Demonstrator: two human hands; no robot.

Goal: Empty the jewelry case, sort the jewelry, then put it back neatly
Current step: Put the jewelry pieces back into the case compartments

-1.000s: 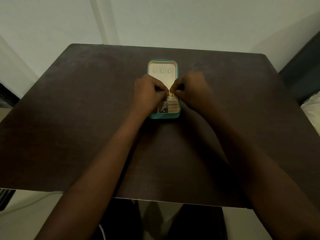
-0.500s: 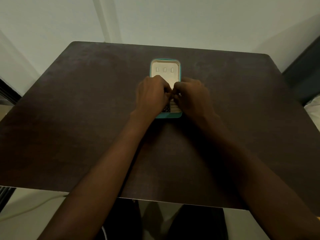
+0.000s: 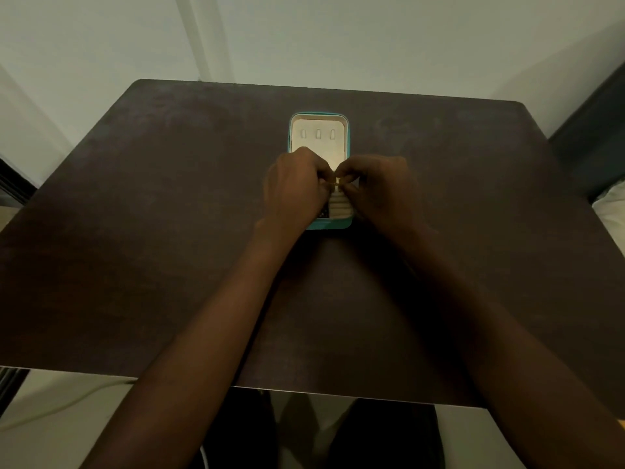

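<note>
Hands rose slightly; left hand (image 3: 297, 187) and right hand (image 3: 378, 191) pinch gold jewelry (image 3: 337, 183).

Dark matt table (image 3: 169, 231) with a teal jewelry case (image 3: 326, 225) lined in pale cream.

The tabletop looks like dark brown wood or laminate, matt and faintly mottled, with a thin pale edge along the near side. The case's outer shell is a smooth teal, possibly faux leather; its lining looks soft and velvety, with padded ring rolls (image 3: 340, 206). A tiny gold-coloured metallic piece (image 3: 338, 183) glints between the fingertips. The wall (image 3: 372, 38) behind is plain, smooth and matt.
</note>
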